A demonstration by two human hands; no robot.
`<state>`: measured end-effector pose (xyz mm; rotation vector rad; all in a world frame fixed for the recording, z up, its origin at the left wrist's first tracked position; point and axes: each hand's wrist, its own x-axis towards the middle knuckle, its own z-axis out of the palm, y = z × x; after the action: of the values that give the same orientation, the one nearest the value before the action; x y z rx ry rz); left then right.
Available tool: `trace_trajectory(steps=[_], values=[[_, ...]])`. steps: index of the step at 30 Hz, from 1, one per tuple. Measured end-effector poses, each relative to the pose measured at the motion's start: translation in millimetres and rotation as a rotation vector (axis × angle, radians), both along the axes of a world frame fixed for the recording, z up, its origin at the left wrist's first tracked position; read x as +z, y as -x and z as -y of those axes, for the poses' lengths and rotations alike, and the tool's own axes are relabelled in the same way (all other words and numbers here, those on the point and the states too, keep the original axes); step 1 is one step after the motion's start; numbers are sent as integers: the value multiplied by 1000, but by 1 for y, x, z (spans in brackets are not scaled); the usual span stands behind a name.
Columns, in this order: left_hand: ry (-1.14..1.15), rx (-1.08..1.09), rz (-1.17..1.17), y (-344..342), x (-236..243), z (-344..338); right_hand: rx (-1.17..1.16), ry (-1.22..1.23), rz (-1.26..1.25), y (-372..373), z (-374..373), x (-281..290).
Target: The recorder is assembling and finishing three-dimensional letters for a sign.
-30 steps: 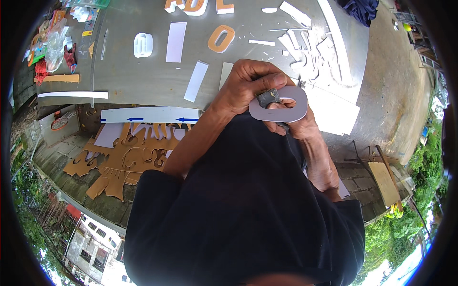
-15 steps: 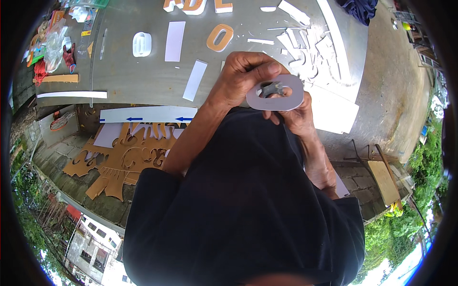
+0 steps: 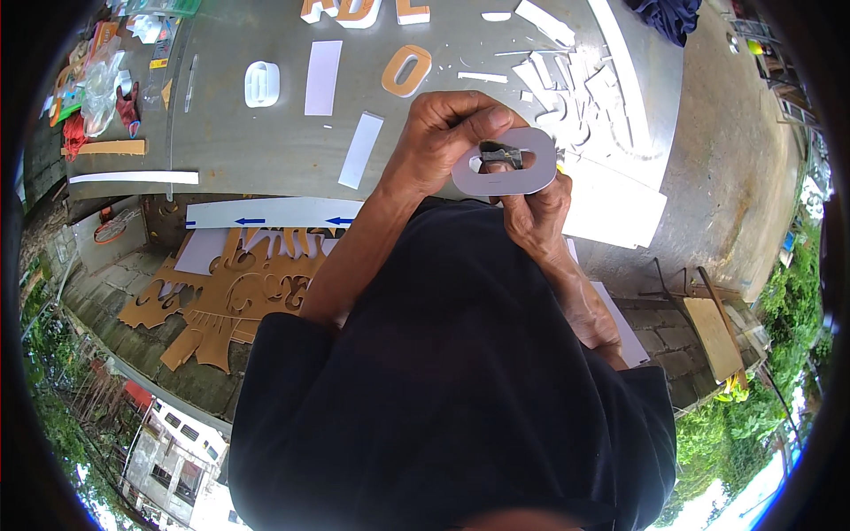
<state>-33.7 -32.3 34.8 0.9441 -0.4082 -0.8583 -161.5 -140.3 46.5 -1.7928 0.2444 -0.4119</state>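
White O-shaped ring point(image 3: 503, 185) held up at the table point(image 3: 226, 142)

The left hand point(image 3: 445, 134) grips the ring's upper-left edge, thumb in view, its other fingertips hidden. The right hand point(image 3: 540, 214) reaches up from below, its fingers disappearing behind the ring; whether that grip is closed cannot be told. A dark grey block point(image 3: 501, 154) shows only partly through the opening. A dark shirt point(image 3: 443, 380) blocks the lower middle of the view. Beyond the hands lie a tan-faced letter O point(image 3: 390, 78), white strips point(image 3: 324, 80) and scattered white offcuts point(image 3: 602, 91); more tan-faced letters point(image 3: 361, 12) are cut off at the top.
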Motion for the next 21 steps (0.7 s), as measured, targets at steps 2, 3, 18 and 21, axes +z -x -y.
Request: trace_trajectory(steps=[2, 3, 18, 21], values=[[23, 55, -3, 4, 2, 3, -20, 75, 50, -2, -3, -1], [23, 55, -3, 6, 4, 4, -12, 121, 51, -4, -4, 0], [86, 120, -17, 19, 7, 1, 332, -770, -229, 0, 12, 22], [73, 128, 45, 16, 11, 3, 369, -770, -229, -3, 17, 18]])
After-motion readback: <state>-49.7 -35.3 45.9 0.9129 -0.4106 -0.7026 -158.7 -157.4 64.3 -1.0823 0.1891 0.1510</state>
